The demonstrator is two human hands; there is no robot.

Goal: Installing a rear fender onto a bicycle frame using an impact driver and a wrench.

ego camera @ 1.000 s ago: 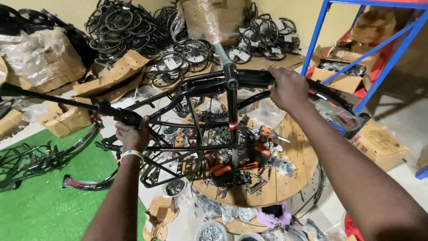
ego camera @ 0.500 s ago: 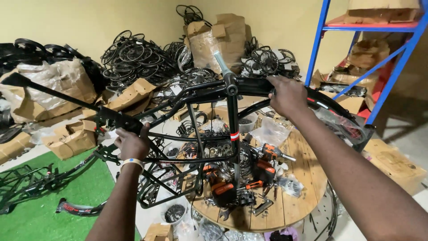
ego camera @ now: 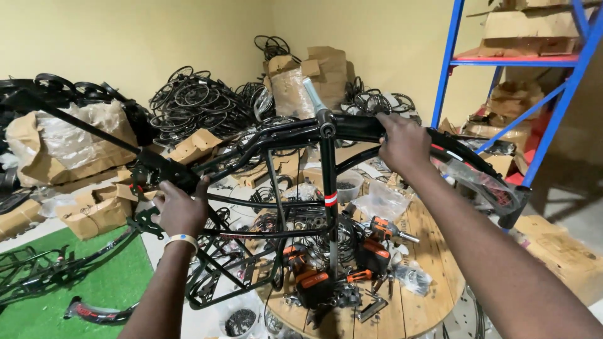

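A black bicycle frame (ego camera: 326, 182) with a rear rack hangs in the air above a round wooden spool table (ego camera: 433, 263). My right hand (ego camera: 402, 143) grips the frame's top tube near its front end. My left hand (ego camera: 179, 210) holds the rear stays by the dropout. A seat post sticks up from the middle of the frame, and a red and white band marks the seat tube. Orange and black power tools (ego camera: 370, 251) lie on the table under the frame.
A blue shelf rack (ego camera: 502, 94) with cardboard boxes stands at the right. Piles of wheel rims and tyres (ego camera: 201, 103) lie along the yellow wall. Torn cardboard boxes (ego camera: 94, 210) cover the floor at left. A green mat (ego camera: 94, 295) with another black frame lies at the lower left.
The frame has been lifted and tilted higher, and my view has risen with it. Both hands have kept their grips on the frame.
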